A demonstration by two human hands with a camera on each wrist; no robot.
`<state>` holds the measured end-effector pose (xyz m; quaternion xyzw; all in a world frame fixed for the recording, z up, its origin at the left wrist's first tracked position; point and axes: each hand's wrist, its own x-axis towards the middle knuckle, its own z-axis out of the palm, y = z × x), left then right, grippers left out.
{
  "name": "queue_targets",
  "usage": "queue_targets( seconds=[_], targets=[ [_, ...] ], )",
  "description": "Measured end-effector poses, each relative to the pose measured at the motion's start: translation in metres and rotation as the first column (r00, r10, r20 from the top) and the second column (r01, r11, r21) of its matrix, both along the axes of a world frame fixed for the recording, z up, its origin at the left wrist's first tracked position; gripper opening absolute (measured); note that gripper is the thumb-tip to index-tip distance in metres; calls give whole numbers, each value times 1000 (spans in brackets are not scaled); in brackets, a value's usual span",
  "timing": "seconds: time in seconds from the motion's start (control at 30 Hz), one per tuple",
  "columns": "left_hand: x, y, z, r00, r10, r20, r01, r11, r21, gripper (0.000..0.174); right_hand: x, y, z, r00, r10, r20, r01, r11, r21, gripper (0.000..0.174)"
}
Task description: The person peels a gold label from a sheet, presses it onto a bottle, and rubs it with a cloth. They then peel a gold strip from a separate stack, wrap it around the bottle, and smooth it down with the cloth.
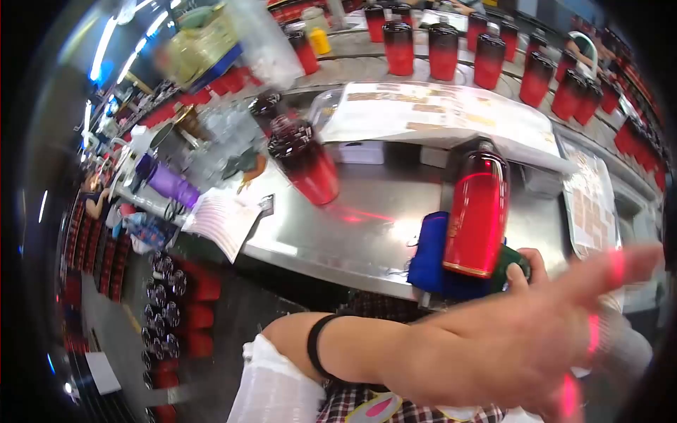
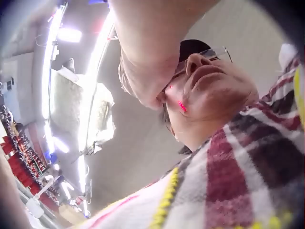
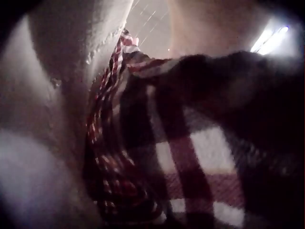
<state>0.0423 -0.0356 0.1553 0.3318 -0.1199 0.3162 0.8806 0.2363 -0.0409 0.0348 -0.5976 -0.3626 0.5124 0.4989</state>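
Note:
My left hand [image 1: 508, 345] reaches across the lower right of the head view, fingers extended and blurred, with red light streaks on them. A black band circles that wrist. Beyond it, partly hidden, a thumb and finger of my right hand [image 1: 534, 268] show beside a green pad [image 1: 509, 262]; I cannot tell whether they grip it. A glossy red bottle with a black top [image 1: 479, 211] lies on the green pad and a blue cloth [image 1: 430, 254]. Clothing and a person's face fill much of the left wrist view; the right wrist view shows dark plaid clothing.
Another red-and-black bottle [image 1: 307, 162] stands on the metal table [image 1: 367, 233] at left. A white-covered tray [image 1: 451, 116] lies behind. Several bottles [image 1: 443, 53] line a conveyor at the back. A purple bottle [image 1: 169, 182] and clear plastic are at left, with crates of bottles below.

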Motion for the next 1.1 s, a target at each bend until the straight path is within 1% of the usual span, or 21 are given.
queue_targets(
  seconds=[0.03,0.1,0.13,0.17,0.2,0.23,0.3,0.33,0.43,0.47,0.57,0.6,0.67,0.7,0.77,0.83,0.9,0.93,0.97,1.03,1.1],
  targets=[
    [-6,5,-5,998,51,-34,-50,998,23,84,-1,3,0,997,57,49,-62,993,98,21],
    [-22,14,-24,915,353,-197,-325,932,161,82,7,3,-8,976,110,191,-159,950,269,21],
    [-29,15,-37,794,535,-288,-459,839,292,82,9,2,-12,979,111,169,-156,946,283,21],
    [-30,12,-54,576,738,-351,-581,672,459,75,8,2,-12,982,116,146,-156,940,304,22],
    [-38,17,-80,394,863,-317,-482,488,728,72,7,3,-3,977,136,162,-179,941,289,21],
    [-42,21,-103,211,959,-191,-311,251,917,68,5,2,5,970,168,174,-211,938,273,21],
    [-28,22,-119,72,995,62,-51,-59,997,66,5,5,-2,966,161,205,-219,926,308,23],
    [-23,24,-125,48,992,115,27,-117,993,72,9,4,-1,968,189,162,-228,936,267,24],
    [-10,31,-135,-65,967,248,127,-239,963,80,13,0,3,955,162,250,-226,941,251,25],
    [-8,35,-138,-94,977,191,136,-178,975,88,19,-3,7,931,169,323,-253,938,239,26],
    [-8,43,-126,-62,993,104,195,-90,977,91,48,-13,24,905,90,415,-238,917,319,29],
    [-10,43,-128,-62,991,119,227,-102,968,93,64,-20,46,864,113,490,-259,935,241,32],
    [-16,43,-130,-59,986,154,263,-134,955,94,96,-22,59,685,-93,723,-256,898,357,33],
    [-15,44,-134,-53,988,148,221,-133,966,94,121,-19,61,581,-202,788,-293,852,434,34],
    [-16,46,-143,-61,989,132,137,-123,983,93,183,-5,65,320,-226,920,-326,885,331,36],
    [-13,47,-147,-58,992,109,86,-104,991,96,245,22,70,157,36,987,-147,989,-12,40],
    [-9,45,-146,-51,998,46,-8,-47,999,94,309,61,53,132,172,976,0,985,-174,35],
    [-8,44,-145,-51,997,54,-5,-54,999,95,339,80,37,6,197,980,24,980,-197,31],
    [-10,44,-149,-53,999,9,-24,-10,1000,97,363,96,18,-119,222,968,45,975,-219,28],
    [-16,43,-159,-60,995,-79,-60,76,995,99,394,122,-14,-2,247,969,105,964,-245,26],
    [-18,45,-165,-54,998,-44,-78,39,996,101,396,141,-16,3,284,959,153,947,-281,24]
  ],
)
